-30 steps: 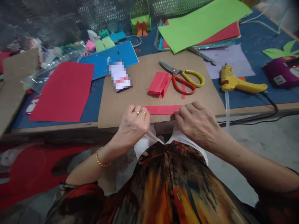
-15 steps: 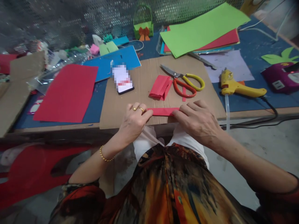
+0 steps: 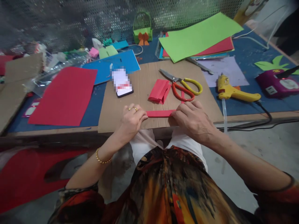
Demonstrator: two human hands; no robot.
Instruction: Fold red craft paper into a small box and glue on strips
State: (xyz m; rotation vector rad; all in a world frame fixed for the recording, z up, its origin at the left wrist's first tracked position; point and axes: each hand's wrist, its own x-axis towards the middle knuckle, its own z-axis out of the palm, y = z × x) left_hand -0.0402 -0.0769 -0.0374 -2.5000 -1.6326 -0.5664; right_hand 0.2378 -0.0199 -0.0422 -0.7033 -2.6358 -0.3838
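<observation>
A narrow red paper strip (image 3: 159, 114) stretches level between my hands over the front of the cardboard sheet (image 3: 114, 115). My left hand (image 3: 133, 119) is closed on its left end, and my right hand (image 3: 190, 119) pinches the other end. The fingertips hide both ends. Just beyond the strip lies a folded red paper piece (image 3: 159, 91). To its right rest scissors (image 3: 181, 84) with one orange and one yellow handle, blades slightly apart. A thin red paper scrap (image 3: 182, 96) shows under the orange handle.
A phone (image 3: 122, 82) lies on the cardboard's left part. Red paper (image 3: 66, 96) and blue paper (image 3: 126, 60) are at left. Rightward are a yellow glue gun (image 3: 231, 90), its cord, and a purple power block (image 3: 275, 82). Green sheets (image 3: 203, 35) and a small green paper basket (image 3: 142, 31) stand behind.
My left hand's thumb and fingers have drawn closer together on the strip's left end. The right hand still grips the other end. The whole view has shifted slightly.
</observation>
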